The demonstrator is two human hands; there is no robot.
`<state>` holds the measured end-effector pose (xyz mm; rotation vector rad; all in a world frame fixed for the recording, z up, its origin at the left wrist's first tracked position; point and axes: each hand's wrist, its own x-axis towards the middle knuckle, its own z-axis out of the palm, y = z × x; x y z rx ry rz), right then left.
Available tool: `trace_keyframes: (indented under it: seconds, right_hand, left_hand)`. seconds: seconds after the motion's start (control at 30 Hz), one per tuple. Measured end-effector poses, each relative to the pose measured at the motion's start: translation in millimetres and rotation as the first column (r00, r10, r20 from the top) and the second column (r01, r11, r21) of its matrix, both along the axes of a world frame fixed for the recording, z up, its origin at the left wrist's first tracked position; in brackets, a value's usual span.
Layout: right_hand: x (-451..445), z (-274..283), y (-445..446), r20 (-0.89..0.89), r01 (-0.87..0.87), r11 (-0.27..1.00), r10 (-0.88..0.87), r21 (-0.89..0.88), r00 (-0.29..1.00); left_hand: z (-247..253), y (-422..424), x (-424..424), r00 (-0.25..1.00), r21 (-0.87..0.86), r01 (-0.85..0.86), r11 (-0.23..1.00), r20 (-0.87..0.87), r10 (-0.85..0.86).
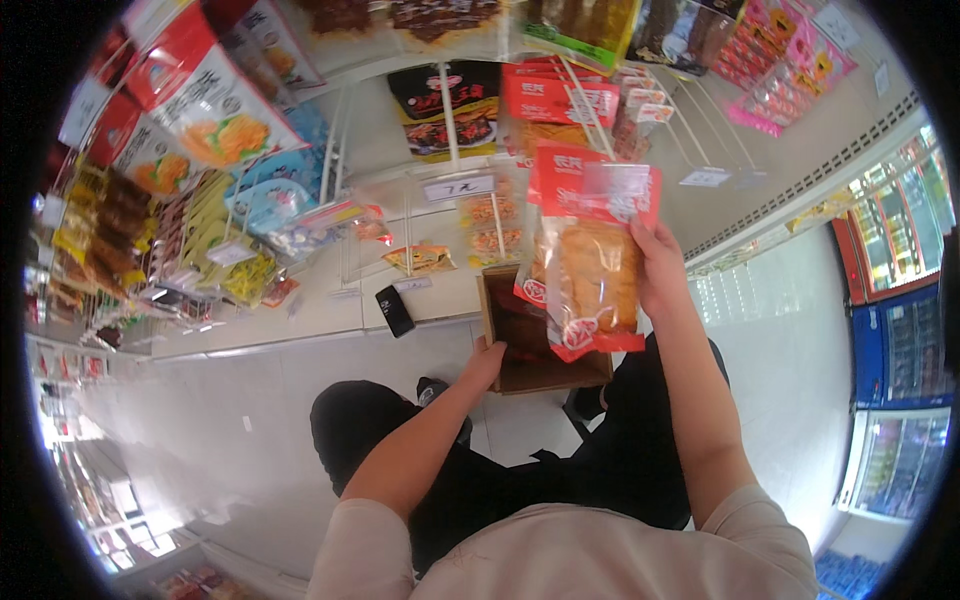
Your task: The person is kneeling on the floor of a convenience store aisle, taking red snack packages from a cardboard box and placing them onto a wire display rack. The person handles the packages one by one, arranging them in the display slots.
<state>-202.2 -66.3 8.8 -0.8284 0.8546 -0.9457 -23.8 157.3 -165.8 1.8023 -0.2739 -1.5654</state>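
Note:
My right hand [657, 259] grips the right edge of a red-topped, clear-fronted snack packet [596, 270] with tan food inside. Behind it, partly hidden, shows another packet of the same kind [534, 271]; I cannot tell whether the hand holds that one too. Below them stands an open cardboard box [551, 381] between my knees, its inside dark and partly covered by the packets. My left hand [484, 361] holds the box by its left wall. More red packets [559, 101] hang on a display hook just above.
A black phone [395, 310] lies at the shelf's front edge, left of the box. A price tag [459, 187] sticks out on a hook. Snack bags [217, 112] crowd the left side of the rack. Bare hooks with a tag [705, 177] project at right. Drink coolers [896, 352] stand far right.

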Motion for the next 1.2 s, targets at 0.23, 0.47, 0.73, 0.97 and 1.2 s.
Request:
trace_keyframes:
  seconds: [0.23,0.47,0.73,0.97,1.2]
  right_hand:
    - [3.8,-24.5,54.6,-0.007,-0.067,0.998,0.067,-0.016,0.998]
    - [24.6,-95.1,32.5,-0.426,-0.230,0.933,0.094,-0.279,0.900]
    - [35.1,-116.5,26.8,-0.674,-0.479,0.776,0.095,-0.411,0.733]
    - [47.6,-104.0,24.9,-0.673,-0.500,0.776,0.134,-0.385,0.727]
    - [37.6,-119.4,15.7,-0.686,-0.508,0.775,0.137,-0.375,0.715]
  left_hand:
    - [-76.9,10.8,7.8,0.984,-0.072,-0.045,0.996,0.172,0.057]
    - [-61.5,10.2,8.3,0.997,-0.067,-0.018,0.998,0.071,0.023]
    - [-39.3,5.6,3.9,0.994,-0.046,0.003,0.999,0.108,0.002]
    - [-73.9,9.5,10.6,0.999,-0.054,0.002,0.999,0.050,0.001]
    - [-83.6,7.2,6.7,0.994,0.003,0.028,1.000,0.106,-0.028]
